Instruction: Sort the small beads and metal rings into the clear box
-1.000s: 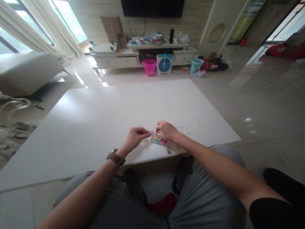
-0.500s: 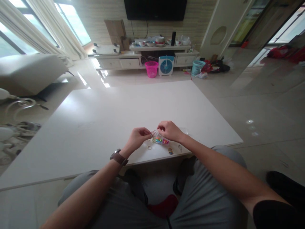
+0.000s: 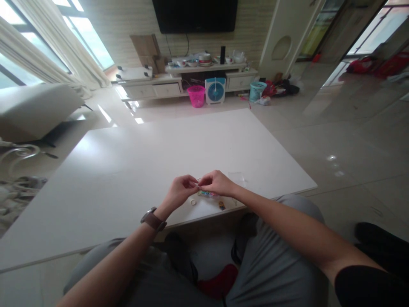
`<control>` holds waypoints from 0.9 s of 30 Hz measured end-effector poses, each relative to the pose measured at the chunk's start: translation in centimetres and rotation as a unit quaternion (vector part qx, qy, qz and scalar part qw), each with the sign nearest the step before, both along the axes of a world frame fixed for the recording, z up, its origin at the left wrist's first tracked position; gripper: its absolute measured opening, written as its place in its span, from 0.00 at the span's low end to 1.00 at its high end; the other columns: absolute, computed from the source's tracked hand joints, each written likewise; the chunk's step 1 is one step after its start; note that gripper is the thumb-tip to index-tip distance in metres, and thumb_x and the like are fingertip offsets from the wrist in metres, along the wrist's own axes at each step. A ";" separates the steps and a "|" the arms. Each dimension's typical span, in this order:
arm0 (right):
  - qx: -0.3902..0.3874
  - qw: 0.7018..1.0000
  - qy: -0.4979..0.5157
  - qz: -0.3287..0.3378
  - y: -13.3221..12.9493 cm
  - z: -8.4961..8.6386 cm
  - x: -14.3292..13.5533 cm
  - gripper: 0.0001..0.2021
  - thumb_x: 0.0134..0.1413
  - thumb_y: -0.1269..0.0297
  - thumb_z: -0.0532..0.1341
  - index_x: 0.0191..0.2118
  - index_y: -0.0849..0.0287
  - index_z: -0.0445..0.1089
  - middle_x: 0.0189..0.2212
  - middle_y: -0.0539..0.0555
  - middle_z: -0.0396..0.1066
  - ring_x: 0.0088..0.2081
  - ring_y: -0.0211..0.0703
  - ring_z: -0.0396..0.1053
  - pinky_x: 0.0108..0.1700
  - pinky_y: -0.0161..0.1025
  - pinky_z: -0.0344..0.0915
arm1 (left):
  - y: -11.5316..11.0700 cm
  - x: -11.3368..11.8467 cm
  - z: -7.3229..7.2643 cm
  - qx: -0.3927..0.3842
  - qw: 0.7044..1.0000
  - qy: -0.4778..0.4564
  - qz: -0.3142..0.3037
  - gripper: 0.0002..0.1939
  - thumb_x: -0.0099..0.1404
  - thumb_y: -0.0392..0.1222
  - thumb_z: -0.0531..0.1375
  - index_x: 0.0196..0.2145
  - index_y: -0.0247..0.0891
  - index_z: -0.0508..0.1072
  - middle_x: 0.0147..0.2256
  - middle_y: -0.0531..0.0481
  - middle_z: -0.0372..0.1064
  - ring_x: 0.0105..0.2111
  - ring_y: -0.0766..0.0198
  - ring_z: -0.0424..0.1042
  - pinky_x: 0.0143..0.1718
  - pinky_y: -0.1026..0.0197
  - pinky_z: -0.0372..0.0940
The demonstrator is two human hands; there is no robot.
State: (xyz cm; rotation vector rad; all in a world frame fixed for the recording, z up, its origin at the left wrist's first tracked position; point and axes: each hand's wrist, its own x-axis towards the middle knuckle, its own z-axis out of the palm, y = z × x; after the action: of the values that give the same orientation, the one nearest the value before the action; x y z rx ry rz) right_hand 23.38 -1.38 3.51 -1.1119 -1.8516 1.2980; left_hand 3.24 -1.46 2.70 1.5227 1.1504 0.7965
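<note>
Cream curtains (image 3: 54,47), hung at the far left beside bright windows. Pale upholstered seat (image 3: 36,111), left, standing on the glossy tiled floor. Scrolled white metalwork (image 3: 24,151), left edge, cut off by the border of the view. White worktop (image 3: 153,153), one, broad, spanning the middle, its near edge in front of the person's grey-clad knees. Brown cardboard (image 3: 143,47), far left of centre, leaning against the wall. Wristwatch (image 3: 153,219), brown strap, worn on the left wrist.

Left hand (image 3: 178,191), near, over the worktop: thumb and fingers drawn narrow, tips meeting those of the other hand; whether it grips anything cannot be told. Pale ring (image 3: 193,202), one, lying flat just right of and nearer than the left fingertips. Pink basket (image 3: 196,97), far, on the floor. Clear box of multicoloured beads (image 3: 209,194), on the worktop below the joined fingertips, partly covered. Right hand (image 3: 219,182), fingers likewise narrow, bent over the box; contents, if any, too small to tell. Yellow-and-blue charm (image 3: 221,206), flat near the worktop's near edge. Clear lid (image 3: 236,178), lying just right of the right hand. Light-blue basket (image 3: 257,91), far right, on the floor.
</note>
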 end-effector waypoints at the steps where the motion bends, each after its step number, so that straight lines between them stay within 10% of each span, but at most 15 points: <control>1: -0.009 1.000 0.007 -0.001 0.0 -0.2 0.1 0.10 0.48 0.65 0.66 0.36 0.61 0.81 0.30 0.53 0.80 0.33 0.41 0.75 0.36 0.34 0.66 | -0.1 0.0 0.1 -0.001 1.000 -0.004 -0.008 0.15 0.52 0.46 0.71 0.32 0.34 0.76 0.26 0.48 0.75 0.26 0.65 0.72 0.27 0.65 0.64; 18: 0.101 0.977 -0.166 -0.088 2.9 0.9 1.5 0.07 0.44 0.74 0.64 0.32 0.63 0.77 0.26 0.51 0.76 0.29 0.35 0.70 0.33 0.30 0.63 | 1.1 -1.0 0.0 -0.011 1.000 -0.011 0.016 0.15 0.51 0.46 0.71 0.32 0.34 0.77 0.28 0.48 0.76 0.28 0.63 0.74 0.30 0.62 0.69; 27: 0.132 0.953 -0.273 0.003 2.0 0.3 0.8 0.08 0.51 0.73 0.62 0.35 0.62 0.78 0.31 0.53 0.78 0.32 0.37 0.71 0.36 0.32 0.62 | 1.5 -2.0 -0.2 0.015 1.000 0.025 0.009 0.12 0.55 0.45 0.68 0.34 0.35 0.78 0.32 0.46 0.79 0.33 0.60 0.77 0.36 0.59 0.70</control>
State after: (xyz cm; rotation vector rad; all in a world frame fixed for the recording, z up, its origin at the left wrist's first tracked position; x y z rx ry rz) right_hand 24.21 0.59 3.79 -1.4103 -2.3391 0.7485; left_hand 1.28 0.05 2.47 1.5676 1.1945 0.7950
